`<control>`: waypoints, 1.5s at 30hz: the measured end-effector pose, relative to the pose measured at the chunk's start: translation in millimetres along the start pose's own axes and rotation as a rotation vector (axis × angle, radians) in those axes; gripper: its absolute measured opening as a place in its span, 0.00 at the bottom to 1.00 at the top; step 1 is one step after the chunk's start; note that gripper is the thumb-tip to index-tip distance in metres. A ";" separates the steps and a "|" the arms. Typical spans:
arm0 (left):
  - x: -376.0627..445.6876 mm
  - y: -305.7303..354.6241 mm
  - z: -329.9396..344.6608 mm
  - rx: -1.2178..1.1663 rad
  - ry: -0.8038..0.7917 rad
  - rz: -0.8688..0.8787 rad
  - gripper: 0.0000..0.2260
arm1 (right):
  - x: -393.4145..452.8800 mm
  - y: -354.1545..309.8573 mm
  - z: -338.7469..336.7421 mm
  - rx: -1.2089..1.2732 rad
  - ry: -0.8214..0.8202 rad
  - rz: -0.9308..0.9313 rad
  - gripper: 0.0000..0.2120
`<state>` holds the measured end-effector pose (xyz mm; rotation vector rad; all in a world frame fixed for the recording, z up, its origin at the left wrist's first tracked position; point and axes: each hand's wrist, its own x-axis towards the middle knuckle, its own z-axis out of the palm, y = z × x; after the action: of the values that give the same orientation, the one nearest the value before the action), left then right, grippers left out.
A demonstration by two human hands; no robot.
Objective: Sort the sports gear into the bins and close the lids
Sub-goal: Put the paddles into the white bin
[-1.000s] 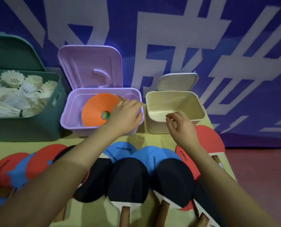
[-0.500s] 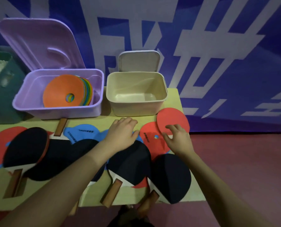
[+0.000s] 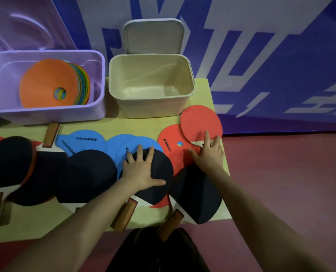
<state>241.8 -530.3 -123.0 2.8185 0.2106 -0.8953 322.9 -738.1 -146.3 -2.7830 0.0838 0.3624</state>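
With left hand (image 3: 141, 171) spread flat on a black-faced wooden paddle (image 3: 155, 177), right hand (image 3: 209, 154) fingers, also spread, should curl under the red-faced paddle (image 3: 201, 122) before lifting toward the empty beige plastic bin (image 3: 151, 107).

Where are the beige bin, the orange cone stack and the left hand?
beige bin (image 3: 190, 75): head view, right rim.
orange cone stack (image 3: 43, 81): head view, face of top cone.
left hand (image 3: 141, 169): head view, back of hand.

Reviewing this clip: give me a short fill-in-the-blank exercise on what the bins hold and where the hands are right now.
The beige bin holds ____.
The top cone in the purple bin is coloured ____.
The left hand lies flat on a paddle whose face is ____.
The beige bin's lid is ____.

Missing words: nothing; orange; black; open
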 end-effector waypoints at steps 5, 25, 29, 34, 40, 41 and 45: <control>7.3 0.2 -2.4 -0.090 0.126 -0.004 0.51 | 24.6 -2.5 -3.6 0.023 0.000 0.042 0.48; -11.9 -3.2 9.8 0.150 0.057 0.022 0.57 | -1.8 28.9 -12.7 0.115 0.136 -0.305 0.31; -14.7 -7.2 10.8 0.193 0.031 0.039 0.60 | -29.4 24.8 -9.5 0.092 0.115 -0.362 0.31; -20.1 -13.8 14.3 0.089 0.132 0.094 0.58 | -61.1 37.3 1.6 -0.001 0.102 -0.343 0.35; -23.2 -10.4 21.7 0.022 0.156 0.078 0.56 | -47.5 19.3 -0.5 -0.053 -0.096 -0.217 0.50; -22.6 -12.3 22.4 0.009 0.122 0.066 0.56 | -44.6 15.4 -0.1 -0.073 -0.119 -0.212 0.50; -24.1 -17.3 22.4 0.035 0.080 0.062 0.58 | -44.2 14.8 2.8 -0.064 -0.113 -0.206 0.48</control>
<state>206.6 -520.2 -129.1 2.8785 0.1185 -0.7810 278.0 -750.3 -142.2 -2.7925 -0.2431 0.4755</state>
